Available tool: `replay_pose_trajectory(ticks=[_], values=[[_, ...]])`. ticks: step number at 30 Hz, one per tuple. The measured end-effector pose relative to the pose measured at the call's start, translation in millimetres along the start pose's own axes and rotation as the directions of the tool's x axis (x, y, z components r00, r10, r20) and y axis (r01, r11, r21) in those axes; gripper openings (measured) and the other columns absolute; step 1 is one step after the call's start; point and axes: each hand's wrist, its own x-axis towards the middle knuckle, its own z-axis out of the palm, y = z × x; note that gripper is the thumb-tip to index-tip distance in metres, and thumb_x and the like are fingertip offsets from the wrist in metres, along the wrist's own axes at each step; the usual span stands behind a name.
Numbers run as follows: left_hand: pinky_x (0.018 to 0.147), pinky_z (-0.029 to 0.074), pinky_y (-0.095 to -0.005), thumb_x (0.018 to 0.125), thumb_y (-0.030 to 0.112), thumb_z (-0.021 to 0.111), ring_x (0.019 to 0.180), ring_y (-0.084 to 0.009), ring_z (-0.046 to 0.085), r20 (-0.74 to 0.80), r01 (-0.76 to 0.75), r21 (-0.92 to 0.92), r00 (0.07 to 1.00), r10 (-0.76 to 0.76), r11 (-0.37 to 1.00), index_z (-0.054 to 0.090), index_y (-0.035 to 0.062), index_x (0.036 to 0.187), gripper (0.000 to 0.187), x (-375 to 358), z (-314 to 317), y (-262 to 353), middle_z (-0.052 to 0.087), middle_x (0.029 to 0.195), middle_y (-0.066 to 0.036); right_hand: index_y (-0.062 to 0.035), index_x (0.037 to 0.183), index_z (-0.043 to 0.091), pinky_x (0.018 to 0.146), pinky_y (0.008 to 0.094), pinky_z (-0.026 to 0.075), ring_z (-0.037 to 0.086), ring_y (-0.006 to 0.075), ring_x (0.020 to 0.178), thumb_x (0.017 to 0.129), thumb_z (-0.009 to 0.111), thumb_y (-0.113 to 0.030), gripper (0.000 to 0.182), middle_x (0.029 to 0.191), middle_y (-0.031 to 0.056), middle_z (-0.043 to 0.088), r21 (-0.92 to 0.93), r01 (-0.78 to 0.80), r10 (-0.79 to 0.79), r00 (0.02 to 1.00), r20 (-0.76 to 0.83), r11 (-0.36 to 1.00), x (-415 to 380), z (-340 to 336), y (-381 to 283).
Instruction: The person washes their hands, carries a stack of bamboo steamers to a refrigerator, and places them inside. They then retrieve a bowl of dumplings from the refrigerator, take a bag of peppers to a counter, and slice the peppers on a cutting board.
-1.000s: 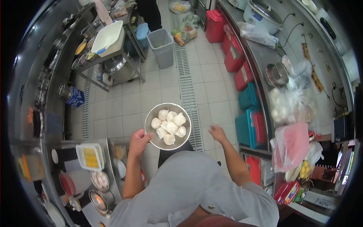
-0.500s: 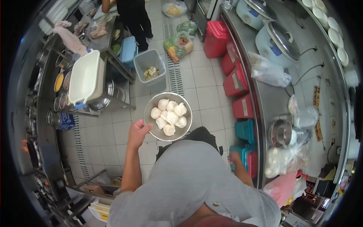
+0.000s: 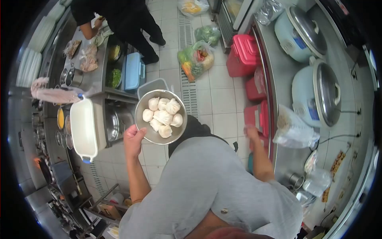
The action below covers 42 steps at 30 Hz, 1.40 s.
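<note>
My left hand (image 3: 134, 140) grips the rim of a round metal bowl (image 3: 149, 136) at its lower left, thumb over the edge. Several white buns (image 3: 162, 117) lie in the bowl, which hangs over the tiled floor in front of my body. Out to the right, my right hand (image 3: 251, 131) is beside the red bins, near the steel counter's edge. It is smeared by motion, so its fingers cannot be made out.
A person in black (image 3: 127, 20) stands at the left worktable. A white tub (image 3: 84, 129) juts out at left. Bags of vegetables (image 3: 195, 59) and red bins (image 3: 243, 55) stand on the floor. Rice cookers (image 3: 314, 93) line the right counter (image 3: 274, 71).
The view has moved forward along the aisle. The bowl, still in my left hand, sits further left and higher in view. My right hand has swung forward and up.
</note>
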Motion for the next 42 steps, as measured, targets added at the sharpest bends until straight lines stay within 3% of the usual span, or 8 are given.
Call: replay_pose_trajectory(ticks=[1, 3, 10, 12, 18, 21, 28, 42], values=[[0.076, 0.050, -0.0246, 0.090, 0.003, 0.064, 0.081, -0.0086, 0.065, -0.019, 0.000, -0.004, 1.000, 0.000, 1.000, 0.069, -0.0043, 0.107, 0.019, 24.9, 5.4, 9.7, 0.073, 0.096, -0.007, -0.0049, 0.105, 0.068, 0.058, 0.0328, 0.052, 0.064, 0.0154, 0.072, 0.096, 0.059, -0.024, 0.023, 0.084, 0.0035, 0.068, 0.213, -0.118, 0.154, 0.975, -0.159, 0.970, -6.1, -41.2, -124.7], [0.079, 0.051, -0.0250, 0.090, 0.002, 0.063, 0.084, -0.0096, 0.066, -0.048, -0.004, -0.017, 0.999, 0.003, 1.000, 0.069, -0.0046, 0.107, 0.019, 78.0, 14.1, 26.6, 0.073, 0.098, -0.008, -0.0051, 0.111, 0.066, 0.060, 0.0310, 0.052, 0.064, 0.0139, 0.076, 0.097, 0.062, -0.023, 0.023, 0.089, 0.0030, 0.069, 0.145, 0.218, -0.154, 0.921, -0.357, 0.965, 79.6, -89.7, -167.2], [0.078, 0.050, -0.0241, 0.090, 0.004, 0.065, 0.081, -0.0079, 0.065, 0.009, -0.013, -0.008, 1.000, 0.013, 1.000, 0.069, -0.0040, 0.106, 0.019, 283.7, 23.9, 66.9, 0.073, 0.095, -0.006, 0.0025, 0.123, 0.061, 0.066, 0.0260, 0.050, 0.062, 0.0100, 0.076, 0.095, 0.067, -0.016, 0.035, 0.095, 0.0051, 0.068, 0.365, 0.289, -0.097, 0.881, -0.462, 0.885, 143.6, -198.9, -412.6], [0.078, 0.051, -0.0240, 0.090, 0.005, 0.065, 0.081, -0.0080, 0.065, 0.032, -0.008, -0.026, 0.999, 0.009, 1.000, 0.069, -0.0041, 0.106, 0.018, 330.3, 34.8, 81.7, 0.074, 0.095, -0.006, 0.0013, 0.122, 0.062, 0.085, 0.0345, 0.053, 0.066, 0.0185, 0.093, 0.093, 0.070, -0.023, 0.038, 0.102, 0.0094, 0.070, -0.089, 0.363, -0.340, 0.720, -0.605, 0.927, 154.9, -251.5, -487.5], [0.076, 0.052, -0.0254, 0.091, 0.004, 0.065, 0.082, -0.0094, 0.066, 0.052, -0.035, 0.001, 0.998, 0.035, 0.999, 0.068, -0.0048, 0.106, 0.018, 444.2, 63.8, 147.1, 0.073, 0.097, -0.008, 0.0009, 0.131, 0.057, 0.098, 0.0414, 0.048, 0.063, 0.0325, 0.114, 0.087, 0.074, -0.039, 0.062, 0.125, 0.0213, 0.065, -0.562, 0.472, -0.670, 0.085, -0.738, 0.679, 242.0, -421.1, -736.2], [0.076, 0.051, -0.0256, 0.091, 0.004, 0.064, 0.083, -0.0102, 0.066, -0.012, -0.032, -0.035, 0.999, 0.032, 0.999, 0.068, -0.0046, 0.106, 0.018, 465.8, 61.7, 139.3, 0.073, 0.099, -0.009, 0.0053, 0.140, 0.047, 0.111, 0.0444, 0.036, 0.047, 0.0360, 0.135, 0.084, 0.073, -0.051, 0.083, 0.143, 0.0268, 0.049, -0.803, 0.213, -0.755, -0.273, -0.596, 0.557, 286.8, -490.3, -828.8], [0.084, 0.053, -0.0286, 0.090, 0.002, 0.064, 0.088, -0.0140, 0.069, -0.096, 0.012, -0.085, 0.995, -0.020, 0.996, 0.066, -0.0059, 0.110, 0.021, 488.1, 105.0, 135.9, 0.073, 0.103, -0.011, 0.0011, 0.158, 0.009, 0.121, 0.0534, 0.012, 0.011, 0.0492, 0.148, 0.081, 0.077, -0.042, 0.112, 0.160, 0.0325, 0.012, -0.768, 0.205, -0.626, -0.472, -0.621, 0.607, 383.5, -523.3, -898.1], [0.066, 0.044, -0.0211, 0.091, 0.007, 0.065, 0.071, -0.0045, 0.059, 0.036, 0.062, 0.077, 0.997, -0.065, 0.995, 0.069, -0.0032, 0.102, 0.016, 605.8, 147.3, 175.3, 0.072, 0.089, -0.003, 0.0001, 0.158, 0.013, 0.121, 0.0528, 0.012, 0.015, 0.0472, 0.148, 0.083, 0.073, -0.020, 0.099, 0.161, 0.0300, 0.015, -0.806, 0.079, -0.602, -0.623, -0.499, 0.587, 397.6, -517.6, -918.8]])
